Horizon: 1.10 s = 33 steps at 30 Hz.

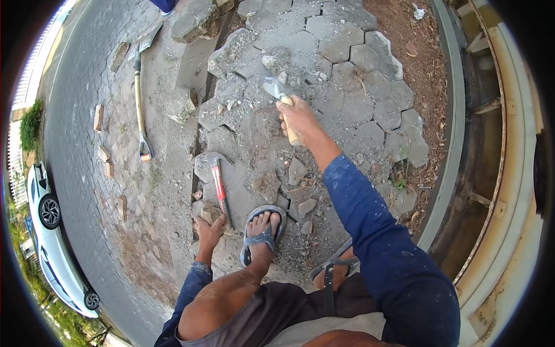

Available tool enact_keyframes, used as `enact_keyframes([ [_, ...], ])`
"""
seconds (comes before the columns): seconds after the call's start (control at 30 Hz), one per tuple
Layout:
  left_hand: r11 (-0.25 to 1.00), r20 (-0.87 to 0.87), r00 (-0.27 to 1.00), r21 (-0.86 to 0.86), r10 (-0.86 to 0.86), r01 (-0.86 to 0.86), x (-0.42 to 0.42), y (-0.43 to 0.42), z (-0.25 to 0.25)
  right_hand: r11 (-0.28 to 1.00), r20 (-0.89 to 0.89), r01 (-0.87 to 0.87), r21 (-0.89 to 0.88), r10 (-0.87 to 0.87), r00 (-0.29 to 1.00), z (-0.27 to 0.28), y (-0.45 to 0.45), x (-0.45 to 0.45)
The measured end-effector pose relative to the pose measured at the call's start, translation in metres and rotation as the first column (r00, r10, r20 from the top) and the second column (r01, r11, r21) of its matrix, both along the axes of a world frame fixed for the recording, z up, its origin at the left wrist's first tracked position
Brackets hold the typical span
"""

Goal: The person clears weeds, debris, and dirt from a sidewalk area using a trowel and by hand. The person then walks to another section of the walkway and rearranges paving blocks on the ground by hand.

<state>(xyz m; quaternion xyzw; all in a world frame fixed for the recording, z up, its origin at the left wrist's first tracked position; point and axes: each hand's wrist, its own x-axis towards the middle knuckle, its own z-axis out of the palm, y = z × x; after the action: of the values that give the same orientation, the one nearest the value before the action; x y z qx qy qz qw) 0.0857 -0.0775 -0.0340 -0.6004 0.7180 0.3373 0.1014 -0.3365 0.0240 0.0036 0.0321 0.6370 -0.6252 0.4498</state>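
My right hand (302,122) is closed around the wooden handle of a trowel (273,87). The trowel's blade is blurred and points away from me, over loose rubble on the hexagonal pavers. Low on the left, my left hand (207,234) grips a rough chunk of stone (208,214) near the ground, its fingers partly hidden. A claw hammer (219,188) with a red and black handle lies just beyond that hand, its head on a paver.
Broken hexagonal pavers (347,95) and grit spread ahead. A shovel (139,107) lies to the left near several loose bricks (98,117). Concrete lumps (193,23) sit at the top. A rusty metal frame (498,121) borders the right; a parked car (58,248) stands far left.
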Motion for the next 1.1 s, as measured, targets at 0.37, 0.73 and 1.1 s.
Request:
enact_keyframes([
  [0.37, 0.988, -0.125, 0.989, 0.139, 0.077, -0.059, -0.008, -0.001, 0.006, 0.892, -0.343, -0.397, 0.215, 0.450, 0.825, -0.045, -0.009, 0.068],
  [0.73, 0.999, -0.029, 0.999, 0.039, -0.029, 0.030, 0.009, -0.012, -0.016, 0.975, -0.094, -0.215, 0.049, 0.219, 0.971, -0.018, 0.057, -0.010],
  [1.1, 0.999, 0.029, 0.999, 0.022, -0.028, 0.027, 0.004, -0.009, -0.007, 0.996, -0.119, -0.061, 0.061, 0.068, 0.991, -0.010, 0.037, -0.031],
])
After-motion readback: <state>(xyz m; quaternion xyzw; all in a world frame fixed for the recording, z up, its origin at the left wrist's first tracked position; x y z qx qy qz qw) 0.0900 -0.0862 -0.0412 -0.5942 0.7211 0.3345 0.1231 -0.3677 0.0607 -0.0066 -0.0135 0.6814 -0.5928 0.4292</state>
